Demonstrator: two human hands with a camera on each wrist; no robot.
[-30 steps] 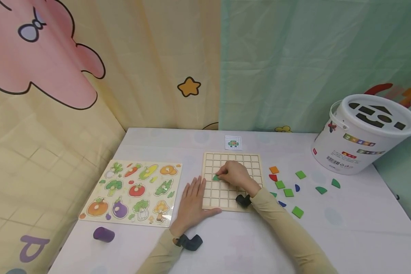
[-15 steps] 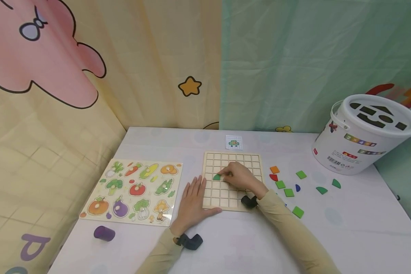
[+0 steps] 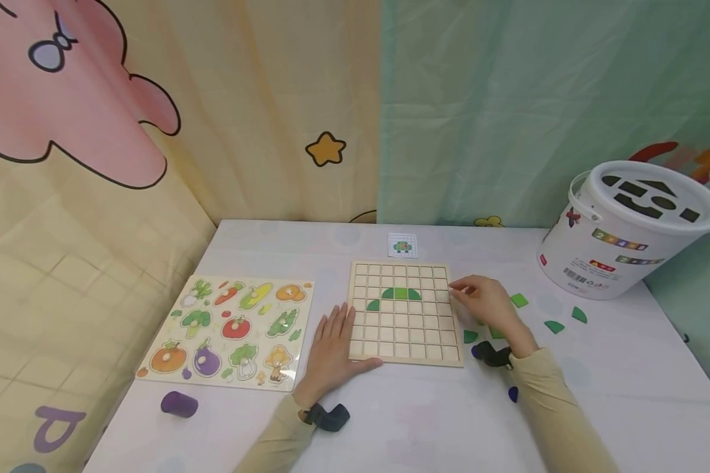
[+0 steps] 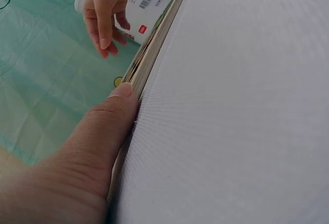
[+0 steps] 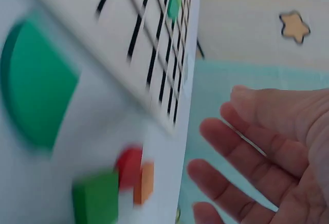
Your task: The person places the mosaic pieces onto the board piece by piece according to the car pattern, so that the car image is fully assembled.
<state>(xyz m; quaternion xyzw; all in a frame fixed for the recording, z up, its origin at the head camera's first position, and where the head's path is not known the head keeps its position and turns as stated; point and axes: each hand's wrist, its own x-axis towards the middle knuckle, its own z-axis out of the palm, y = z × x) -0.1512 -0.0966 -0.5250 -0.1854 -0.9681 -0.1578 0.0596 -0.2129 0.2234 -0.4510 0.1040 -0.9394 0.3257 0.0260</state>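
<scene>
At the far left of the white table (image 3: 597, 407), a purple cylinder (image 3: 179, 404) is lying near the front edge, and behind it a vegetable puzzle board (image 3: 231, 332) is lying flat. The left hand (image 3: 330, 355) is resting palm down just right of this puzzle. Its fingers are straight and lying close together, and the fingertips are touching the left edge of the wooden grid board (image 3: 403, 314); in the left wrist view the thumb (image 4: 110, 116) is pressing against the side of the board. Three green quarter-circle pieces (image 3: 401, 293) are sitting in the cells of the grid, in its upper part, and together they are forming an arc. A small pattern card (image 3: 402, 245) is lying behind the board.

The right hand (image 3: 488, 303) is hovering just beside the right edge of the board, above the loose pieces. It is holding nothing: the right wrist view is showing the fingers (image 5: 241, 152) loosely spread and a little bent, with the palm empty. Under and around this hand, loose green pieces (image 3: 519, 301) are lying scattered on the table; an orange and a red piece (image 5: 138, 175) are showing in the right wrist view. At the far right, a white shape-sorter bucket (image 3: 627, 230) is standing.
</scene>
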